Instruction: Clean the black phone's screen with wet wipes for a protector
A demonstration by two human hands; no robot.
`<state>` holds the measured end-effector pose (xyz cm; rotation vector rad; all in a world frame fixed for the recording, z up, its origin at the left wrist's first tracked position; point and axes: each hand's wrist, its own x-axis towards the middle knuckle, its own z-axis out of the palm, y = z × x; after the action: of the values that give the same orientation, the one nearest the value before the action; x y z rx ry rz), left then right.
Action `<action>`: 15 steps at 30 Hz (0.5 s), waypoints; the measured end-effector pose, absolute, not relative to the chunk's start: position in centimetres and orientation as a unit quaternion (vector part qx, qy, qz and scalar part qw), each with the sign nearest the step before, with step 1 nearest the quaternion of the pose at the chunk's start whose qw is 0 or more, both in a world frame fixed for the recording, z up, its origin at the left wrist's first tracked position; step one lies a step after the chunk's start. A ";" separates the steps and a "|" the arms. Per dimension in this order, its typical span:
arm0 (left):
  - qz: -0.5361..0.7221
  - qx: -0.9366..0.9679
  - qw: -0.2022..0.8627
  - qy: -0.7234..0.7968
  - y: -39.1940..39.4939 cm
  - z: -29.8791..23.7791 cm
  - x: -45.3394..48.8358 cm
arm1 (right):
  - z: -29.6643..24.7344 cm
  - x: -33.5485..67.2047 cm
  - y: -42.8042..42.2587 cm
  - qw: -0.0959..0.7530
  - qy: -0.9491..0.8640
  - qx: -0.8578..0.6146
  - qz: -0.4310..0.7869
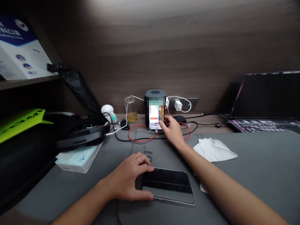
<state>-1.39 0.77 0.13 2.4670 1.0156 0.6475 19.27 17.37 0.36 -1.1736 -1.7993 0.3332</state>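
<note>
A dark-screened smartphone (170, 186) lies flat on the grey desk mat, its screen reflecting light. My left hand (131, 175), a ring on one finger, grips its left end, thumb and index finger on opposite long edges. Farther back, a second smartphone (154, 115) with a lit, partly blurred screen leans upright against a dark rounded device (155, 92). My right hand (172, 129) is closed at this phone's lower right edge, thumb in front of the screen and fingers by the side. A red cable (140, 141) plugs into the phone's bottom.
At right are crumpled white tissue (214, 150) and an open laptop (267, 100). A glass jar (131, 109), tangled cables and white chargers (178, 105) line the back wall. A tissue pack (78, 159) and black bag (25, 162) stand left, below a shelved box (21, 47).
</note>
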 end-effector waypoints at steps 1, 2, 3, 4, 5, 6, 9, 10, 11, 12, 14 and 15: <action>0.230 0.881 0.197 0.363 0.8 0.1 -1.4 | 0.3 19.2 17.5 0.463 -0.734 -0.479 0.136; 0.228 0.881 0.197 0.364 0.8 0.2 -1.4 | 0.2 19.2 17.6 0.459 -0.735 -0.480 0.137; 0.228 0.881 0.196 0.364 0.8 0.1 -1.4 | 0.2 19.2 17.7 0.455 -0.735 -0.483 0.138; 0.228 0.881 0.195 0.365 0.8 0.1 -1.4 | 0.1 19.1 17.8 0.452 -0.736 -0.485 0.140; 0.228 0.881 0.194 0.365 0.8 0.1 -1.4 | 0.1 19.1 17.9 0.449 -0.736 -0.487 0.141; 0.228 0.881 0.195 0.366 0.7 0.1 -1.4 | 0.1 19.1 17.9 0.447 -0.737 -0.488 0.141; 0.227 0.881 0.198 0.365 0.7 0.2 -1.4 | 0.1 19.1 17.8 0.449 -0.736 -0.487 0.141; 0.227 0.881 0.200 0.364 0.7 0.2 -1.4 | 0.2 19.1 17.7 0.451 -0.735 -0.487 0.141; 0.227 0.881 0.200 0.363 0.7 0.3 -1.4 | 0.2 19.1 17.7 0.453 -0.734 -0.487 0.141; 0.226 0.882 0.200 0.363 0.7 0.3 -1.4 | 0.2 19.1 17.6 0.454 -0.733 -0.486 0.142; 0.224 0.882 0.199 0.363 0.6 0.4 -1.4 | 0.2 19.1 17.4 0.457 -0.731 -0.484 0.147; 0.223 0.882 0.198 0.364 0.6 0.4 -1.4 | 0.2 19.2 17.4 0.458 -0.731 -0.483 0.150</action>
<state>-1.41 0.65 0.37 2.4694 1.0173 0.6245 19.17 17.39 0.17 -1.1903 -1.8000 0.3695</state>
